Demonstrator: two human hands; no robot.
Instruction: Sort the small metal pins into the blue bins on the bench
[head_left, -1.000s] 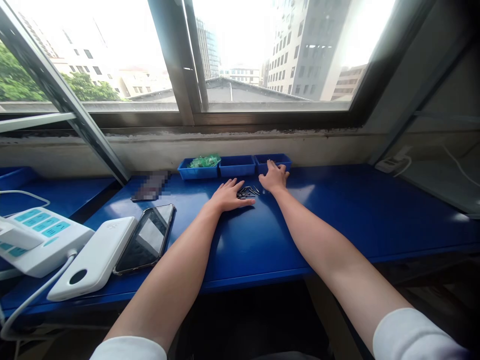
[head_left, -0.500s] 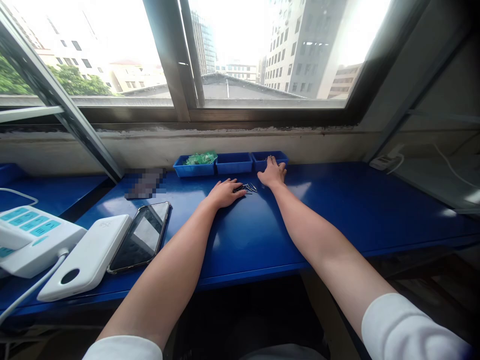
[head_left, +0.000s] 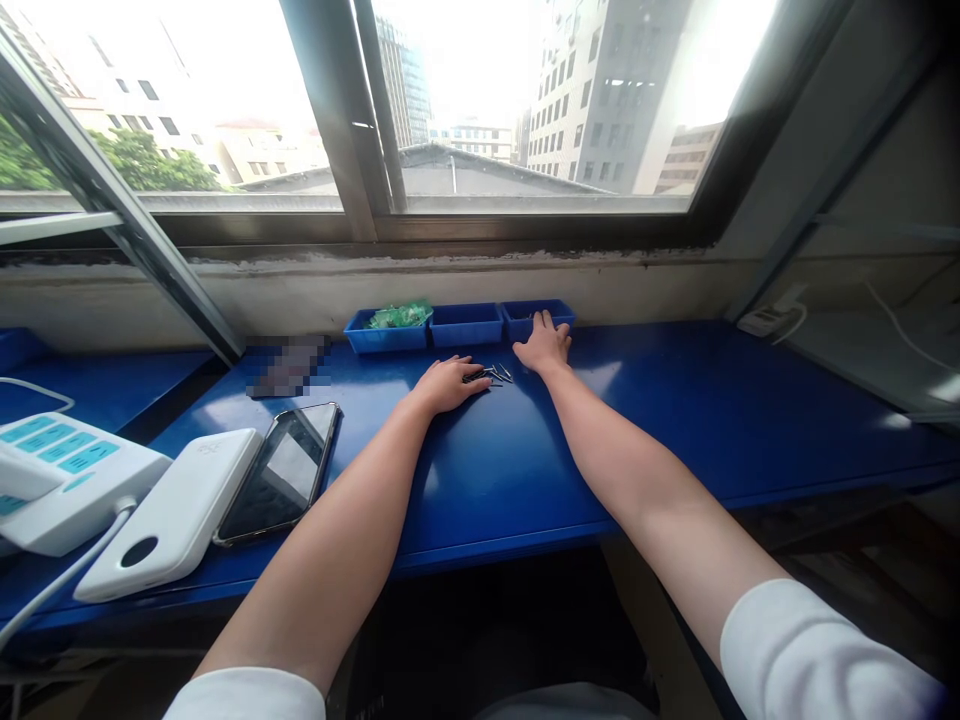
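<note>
Thin metal pieces (head_left: 502,374) lie at mixed angles on the tabletop (head_left: 495,470), partly under the nearer left hand (head_left: 448,385), grip loosely open; the right hand (head_left: 545,345) reaches the rightmost blue bin (head_left: 516,326), its hold undeterminable.

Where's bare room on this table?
Bare tabletop lies right of the right forearm, and between it and the left forearm. It's crowded left, with phone, power bank and power strip, and around the metal pieces at the left hand.
</note>
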